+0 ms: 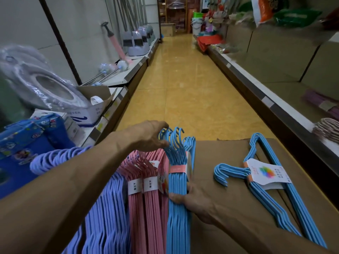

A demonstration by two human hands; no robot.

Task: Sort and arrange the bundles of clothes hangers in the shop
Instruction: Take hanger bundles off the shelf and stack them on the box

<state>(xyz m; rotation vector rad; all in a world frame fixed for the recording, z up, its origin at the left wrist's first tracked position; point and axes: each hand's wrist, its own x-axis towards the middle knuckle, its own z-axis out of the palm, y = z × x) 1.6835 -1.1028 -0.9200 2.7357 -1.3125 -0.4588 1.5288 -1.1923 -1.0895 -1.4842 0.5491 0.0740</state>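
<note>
A standing bundle of blue hangers (pixel 177 189) is gripped low on its side by the right hand (pixel 190 198), thumb and fingers curled round the wires, while its hooks are touched from the left by the loosely spread fingers of the left hand (pixel 149 135). Just to its left, pink hanger bundles (pixel 146 189) and purple hangers (pixel 104 208) are stacked upright side by side, and a second blue bundle (pixel 271 195) is laid flat, apart to the right, on the brown cardboard box (pixel 229 208)
</note>
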